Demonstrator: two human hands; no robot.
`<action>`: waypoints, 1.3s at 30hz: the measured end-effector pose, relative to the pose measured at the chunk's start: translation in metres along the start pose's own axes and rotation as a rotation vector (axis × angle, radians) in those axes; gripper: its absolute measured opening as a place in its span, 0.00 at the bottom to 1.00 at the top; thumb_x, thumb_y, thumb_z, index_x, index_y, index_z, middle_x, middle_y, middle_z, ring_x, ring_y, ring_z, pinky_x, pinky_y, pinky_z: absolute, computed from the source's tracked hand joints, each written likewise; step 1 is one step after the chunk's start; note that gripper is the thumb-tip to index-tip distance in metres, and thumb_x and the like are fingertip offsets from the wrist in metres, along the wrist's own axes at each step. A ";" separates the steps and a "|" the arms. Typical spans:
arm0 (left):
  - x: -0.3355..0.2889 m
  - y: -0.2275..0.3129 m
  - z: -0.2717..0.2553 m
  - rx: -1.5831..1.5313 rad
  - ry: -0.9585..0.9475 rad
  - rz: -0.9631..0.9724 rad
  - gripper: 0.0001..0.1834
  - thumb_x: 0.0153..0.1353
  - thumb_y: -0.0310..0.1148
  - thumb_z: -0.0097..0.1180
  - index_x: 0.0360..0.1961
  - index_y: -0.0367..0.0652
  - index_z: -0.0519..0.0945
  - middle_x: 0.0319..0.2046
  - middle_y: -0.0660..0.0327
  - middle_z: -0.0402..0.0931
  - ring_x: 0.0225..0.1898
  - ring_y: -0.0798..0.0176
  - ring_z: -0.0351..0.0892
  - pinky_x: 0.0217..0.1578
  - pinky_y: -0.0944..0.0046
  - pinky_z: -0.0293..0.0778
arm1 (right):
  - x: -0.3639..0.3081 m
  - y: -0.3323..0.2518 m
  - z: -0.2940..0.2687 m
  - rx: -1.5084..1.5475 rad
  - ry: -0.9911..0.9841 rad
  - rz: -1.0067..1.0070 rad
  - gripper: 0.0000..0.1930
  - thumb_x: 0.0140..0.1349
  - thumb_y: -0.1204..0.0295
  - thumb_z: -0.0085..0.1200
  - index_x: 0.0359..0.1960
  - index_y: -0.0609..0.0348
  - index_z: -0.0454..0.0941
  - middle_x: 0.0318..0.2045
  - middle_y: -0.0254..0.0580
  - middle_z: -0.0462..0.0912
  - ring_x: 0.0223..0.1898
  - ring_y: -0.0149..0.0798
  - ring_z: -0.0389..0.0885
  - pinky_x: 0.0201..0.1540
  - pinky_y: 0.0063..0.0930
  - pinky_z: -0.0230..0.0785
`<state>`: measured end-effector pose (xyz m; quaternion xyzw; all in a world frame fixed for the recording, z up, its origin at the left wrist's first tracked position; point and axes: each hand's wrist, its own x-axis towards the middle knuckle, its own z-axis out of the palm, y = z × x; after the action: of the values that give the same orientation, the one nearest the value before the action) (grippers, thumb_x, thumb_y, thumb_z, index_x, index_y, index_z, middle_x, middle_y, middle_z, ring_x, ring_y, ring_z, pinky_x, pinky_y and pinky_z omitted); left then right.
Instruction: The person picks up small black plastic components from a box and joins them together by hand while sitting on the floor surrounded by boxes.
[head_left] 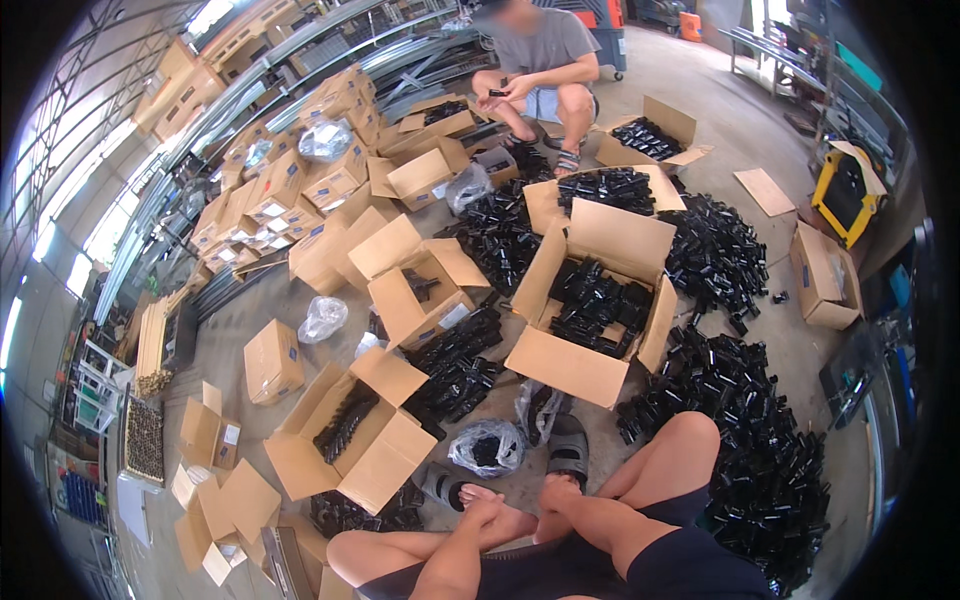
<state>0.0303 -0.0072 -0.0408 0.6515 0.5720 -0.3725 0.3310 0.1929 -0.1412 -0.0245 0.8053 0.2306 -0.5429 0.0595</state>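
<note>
My left hand (484, 502) is down by my left foot, near a grey sandal (440, 484). Close to the other grey sandal (568, 447), my right hand (556, 492) lies low against my foot. Neither hand's fingers show well enough to read, and I see no part in either. Just beyond my feet sits a clear plastic bag (487, 447) of black parts. An open cardboard box (385, 440) with a row of black parts stands to the left. Ahead, a larger open box (575, 365) holds more of them. A big pile of black parts (745, 440) spreads at my right.
Across from me a person (545, 70) crouches, holding a small black part. Stacked closed cartons (285, 190) stand at the far left. Another open box (425, 290) and a crumpled plastic bag (323, 319) are left of centre. A yellow-framed item (845, 195) is at the right.
</note>
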 end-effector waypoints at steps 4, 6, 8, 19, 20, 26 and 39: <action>0.018 -0.023 0.023 0.014 0.052 -0.001 0.41 0.65 0.64 0.49 0.62 0.36 0.76 0.62 0.44 0.74 0.59 0.42 0.79 0.58 0.50 0.75 | -0.015 -0.010 0.005 -0.131 0.031 -0.162 0.49 0.60 0.61 0.57 0.73 0.76 0.41 0.72 0.69 0.58 0.72 0.57 0.64 0.70 0.46 0.62; 0.005 -0.010 0.028 -0.001 -0.011 0.013 0.41 0.63 0.62 0.52 0.63 0.34 0.75 0.63 0.43 0.73 0.61 0.43 0.77 0.60 0.51 0.73 | 0.005 0.006 0.007 -0.112 0.051 -0.200 0.47 0.62 0.60 0.52 0.73 0.78 0.41 0.71 0.74 0.56 0.72 0.60 0.62 0.71 0.47 0.60; -0.013 0.003 0.013 -0.051 -0.111 0.021 0.42 0.62 0.60 0.54 0.64 0.33 0.73 0.65 0.43 0.71 0.63 0.44 0.75 0.62 0.51 0.71 | 0.016 0.014 0.005 0.007 -0.028 -0.197 0.46 0.64 0.59 0.48 0.73 0.80 0.41 0.71 0.78 0.54 0.72 0.64 0.60 0.71 0.48 0.59; -0.026 0.039 0.008 -0.081 -0.001 -0.016 0.43 0.59 0.54 0.62 0.63 0.25 0.70 0.65 0.42 0.70 0.68 0.49 0.68 0.68 0.54 0.63 | 0.080 0.043 0.059 -0.102 0.133 -0.128 0.45 0.65 0.56 0.51 0.71 0.80 0.46 0.68 0.68 0.66 0.70 0.59 0.67 0.66 0.44 0.68; -0.023 0.044 0.007 -0.069 0.009 -0.018 0.44 0.59 0.54 0.62 0.63 0.25 0.69 0.65 0.41 0.69 0.69 0.48 0.67 0.68 0.54 0.62 | 0.083 0.046 0.062 -0.151 0.133 -0.141 0.44 0.64 0.56 0.52 0.71 0.79 0.48 0.67 0.67 0.68 0.69 0.59 0.69 0.65 0.45 0.69; -0.005 0.047 -0.011 -0.036 0.086 -0.101 0.48 0.58 0.55 0.61 0.66 0.24 0.64 0.68 0.37 0.63 0.71 0.43 0.62 0.70 0.53 0.58 | 0.018 0.006 0.042 -0.150 0.286 -0.199 0.34 0.65 0.57 0.53 0.63 0.75 0.66 0.59 0.68 0.75 0.59 0.55 0.79 0.60 0.43 0.74; -0.001 0.005 0.023 -0.093 -0.003 0.003 0.57 0.58 0.57 0.59 0.72 0.22 0.50 0.73 0.30 0.49 0.75 0.34 0.50 0.74 0.53 0.50 | 0.019 0.018 0.012 -0.063 0.162 -0.165 0.27 0.61 0.67 0.56 0.62 0.62 0.73 0.62 0.61 0.75 0.60 0.55 0.80 0.58 0.47 0.76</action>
<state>0.0328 -0.0279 -0.0519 0.6356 0.5873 -0.3459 0.3626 0.1965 -0.1555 -0.0494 0.8225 0.3171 -0.4717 0.0212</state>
